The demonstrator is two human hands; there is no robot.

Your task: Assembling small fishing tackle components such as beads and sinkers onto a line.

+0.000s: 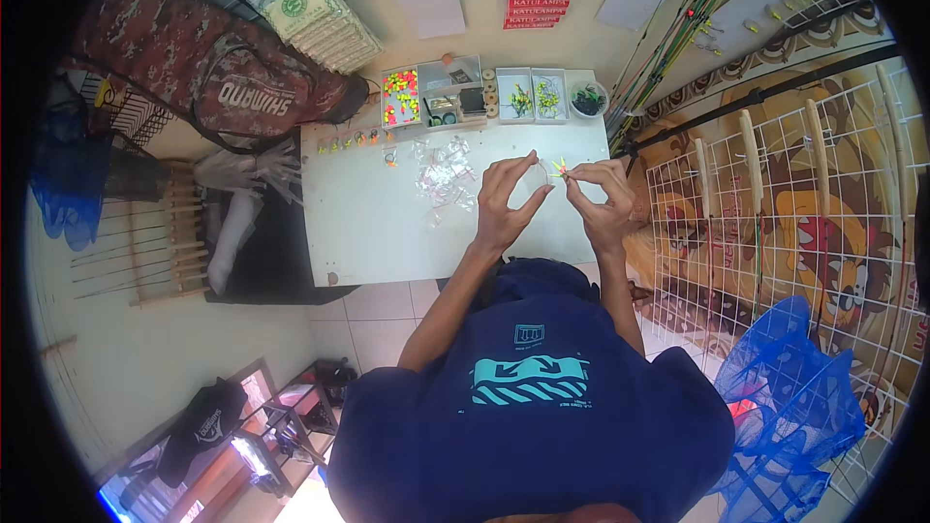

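Note:
Over the right part of the white table (373, 223), both my hands are raised close together. My right hand (605, 199) pinches a small bright yellow-green and red piece, like a fishing float part (559, 168), between thumb and index finger. To its left, my left hand (509, 205) has curled fingers, with the thumb tip apart from the index fingertip. A faint thin line (544, 170) curves from its fingertips toward the small piece; its exact course is hard to see. Clear plastic bags (448, 184) lie on the table left of my hands.
Along the table's back stand a tray of red and yellow pieces (400, 97), open boxes of yellow-green pieces (533, 95), spools (490, 92) and a round tub (588, 100). Small colourful items (354, 142) form a row at the back left. A white wire rack (775, 203) stands at right.

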